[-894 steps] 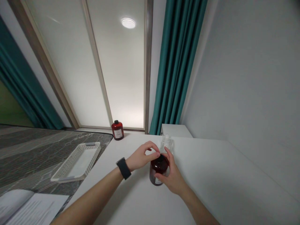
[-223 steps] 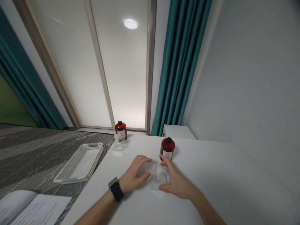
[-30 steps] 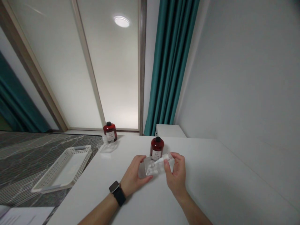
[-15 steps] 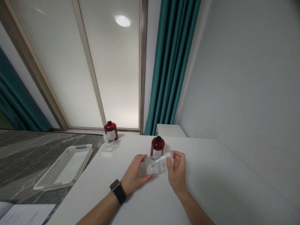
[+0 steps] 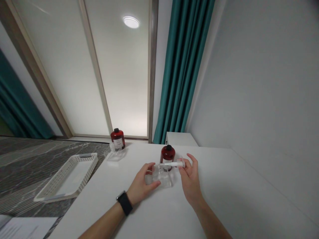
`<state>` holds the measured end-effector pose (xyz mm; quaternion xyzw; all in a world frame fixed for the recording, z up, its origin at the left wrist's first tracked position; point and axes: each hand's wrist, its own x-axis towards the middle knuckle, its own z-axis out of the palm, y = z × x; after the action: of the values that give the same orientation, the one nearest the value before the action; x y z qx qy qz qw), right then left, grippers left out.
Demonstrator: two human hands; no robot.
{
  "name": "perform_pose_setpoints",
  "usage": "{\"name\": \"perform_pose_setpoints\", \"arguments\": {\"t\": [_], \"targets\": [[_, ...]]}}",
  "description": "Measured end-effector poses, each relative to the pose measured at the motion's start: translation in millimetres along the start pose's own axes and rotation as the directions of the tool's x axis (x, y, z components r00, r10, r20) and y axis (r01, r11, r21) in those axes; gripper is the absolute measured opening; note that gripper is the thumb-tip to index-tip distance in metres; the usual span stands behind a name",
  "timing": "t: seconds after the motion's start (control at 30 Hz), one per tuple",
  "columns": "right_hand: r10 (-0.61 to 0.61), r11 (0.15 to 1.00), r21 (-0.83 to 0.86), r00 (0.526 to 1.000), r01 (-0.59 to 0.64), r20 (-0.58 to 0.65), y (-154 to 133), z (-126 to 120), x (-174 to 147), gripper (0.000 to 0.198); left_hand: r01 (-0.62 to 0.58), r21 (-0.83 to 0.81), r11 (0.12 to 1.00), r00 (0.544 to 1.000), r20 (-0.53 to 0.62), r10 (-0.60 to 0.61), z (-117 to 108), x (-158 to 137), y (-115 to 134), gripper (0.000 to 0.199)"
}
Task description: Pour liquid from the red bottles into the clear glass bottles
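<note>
Fingers and thumb of my left hand are curled round the left side of a clear, square-looking container on the table; its exact kind is hard to make out. My right hand pinches the right end of a slim white tube with a clear wider end, its other fingers partly spread. The tube lies nearly level, its thin left tip just above the container's top. Whether they touch I cannot tell. Close behind stands a dark red bottle with a black cap, its label partly covered by the tube.
A second red bottle stands at the table's far left corner, with a clear plastic piece in front of it. Left of the white table is a white perforated basket. Papers lie at lower left.
The white tube has swung from slanting down leftward to nearly level, its tip rising off the clear container. Some right-hand fingers have lifted and spread. My left hand has barely moved.
</note>
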<state>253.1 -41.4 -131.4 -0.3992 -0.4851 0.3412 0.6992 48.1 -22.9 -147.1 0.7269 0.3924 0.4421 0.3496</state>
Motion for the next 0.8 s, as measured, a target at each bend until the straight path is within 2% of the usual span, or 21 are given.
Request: {"name": "perform_pose_setpoints", "arguments": {"t": [0.1,0.23,0.4,0.67,0.8], "targets": [[-0.002,1.000,0.023,0.993,0.000,0.116,-1.7,0.4,0.1,0.061,0.013,-0.030,0.999,0.999,-0.041,-0.015,-3.6,1.5,-1.1,0.053],[-0.059,0.996,-0.046,0.977,0.070,0.204,-0.9,-1.4,-1.5,0.059,0.004,-0.014,1.000,0.999,-0.054,-0.005,-5.7,2.3,-2.0,0.054],[-0.091,0.983,-0.133,0.961,0.129,0.261,4.5,-6.1,-5.7,0.061,-0.009,0.021,1.000,0.998,-0.055,0.010,-4.5,2.6,-3.4,0.057],[-0.017,0.945,-0.301,0.941,0.125,0.338,10.2,-12.5,-12.7,0.066,-0.038,0.036,0.999,0.998,-0.047,0.039,-4.8,2.5,-2.1,0.056],[0.003,0.935,-0.336,0.948,0.110,0.319,10.3,-14.7,-11.4,0.065,-0.047,0.058,0.997,0.998,-0.037,0.049,-5.5,1.8,-3.8,0.056]]}}
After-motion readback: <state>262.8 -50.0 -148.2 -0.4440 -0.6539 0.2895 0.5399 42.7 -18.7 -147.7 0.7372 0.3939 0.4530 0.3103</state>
